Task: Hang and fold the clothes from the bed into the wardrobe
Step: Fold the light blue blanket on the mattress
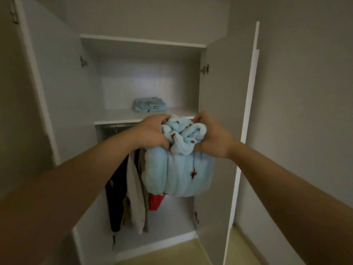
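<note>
A folded light-blue fleece garment with small dark red marks hangs in the air in front of the open wardrobe. My left hand grips its bunched top from the left and my right hand grips it from the right. Both hands are just below the front edge of the wardrobe shelf. A second folded light-blue garment of the same pattern lies on that shelf, toward the back.
Below the shelf hang a black garment, a beige one and a red one. Both wardrobe doors stand open, the left door and the right door. A higher shelf runs above.
</note>
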A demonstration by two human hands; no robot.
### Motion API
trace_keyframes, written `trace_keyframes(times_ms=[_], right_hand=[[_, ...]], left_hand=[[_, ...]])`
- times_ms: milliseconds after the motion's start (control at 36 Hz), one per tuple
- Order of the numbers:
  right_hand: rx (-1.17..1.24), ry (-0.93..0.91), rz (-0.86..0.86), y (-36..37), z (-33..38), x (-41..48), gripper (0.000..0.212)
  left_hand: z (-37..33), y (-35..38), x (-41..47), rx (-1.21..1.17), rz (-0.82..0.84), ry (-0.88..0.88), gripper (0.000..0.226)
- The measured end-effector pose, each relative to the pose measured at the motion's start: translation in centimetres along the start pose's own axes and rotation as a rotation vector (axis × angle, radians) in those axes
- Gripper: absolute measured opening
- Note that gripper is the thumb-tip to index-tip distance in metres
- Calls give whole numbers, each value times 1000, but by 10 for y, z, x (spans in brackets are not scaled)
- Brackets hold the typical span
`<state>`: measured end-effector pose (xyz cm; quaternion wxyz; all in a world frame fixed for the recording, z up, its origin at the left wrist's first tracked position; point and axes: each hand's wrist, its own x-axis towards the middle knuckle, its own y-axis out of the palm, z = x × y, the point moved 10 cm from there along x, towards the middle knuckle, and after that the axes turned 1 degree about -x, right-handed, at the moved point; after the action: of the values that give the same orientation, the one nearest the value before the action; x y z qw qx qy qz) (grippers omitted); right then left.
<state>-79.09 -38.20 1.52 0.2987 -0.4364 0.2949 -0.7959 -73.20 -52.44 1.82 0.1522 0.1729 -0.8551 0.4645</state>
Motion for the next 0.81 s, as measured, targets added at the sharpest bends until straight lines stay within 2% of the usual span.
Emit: trace_keyframes(times_ms=[83, 139, 194, 250, 333, 389, 500, 611, 667, 806], right_hand=[[-53, 17, 7, -7, -28, 68, 109], [-142, 17, 18, -14, -46, 113, 121], [-235, 25, 32, -20, -66, 157, 122], [-347, 7, 44, -23, -81, 198, 111], [-532, -82, 74, -23, -96, 251, 72], [-588, -111, 75, -26, -113, 283, 58], [-588, -124, 16, -35, -153, 345, 53], [-642, -130, -21, -24, -192, 407, 48], [-687, -113, -96, -20, -210, 432, 44], [-807, -150, -290, -3, -238, 483, 56]], left_hand=[[13, -17, 68, 60, -18, 54, 70], [21, -23, 111, 92, -17, 105, 60], [28, -29, 151, 134, -28, 151, 53], [34, -33, 187, 190, -60, 203, 43], [45, -40, 236, 292, -153, 279, 26], [60, -50, 268, 337, -241, 269, 31], [94, -54, 331, 397, -299, 262, 41], [128, -55, 385, 487, -338, 263, 40], [142, -58, 404, 543, -397, 299, 42], [174, -56, 451, 771, -473, 429, 53]])
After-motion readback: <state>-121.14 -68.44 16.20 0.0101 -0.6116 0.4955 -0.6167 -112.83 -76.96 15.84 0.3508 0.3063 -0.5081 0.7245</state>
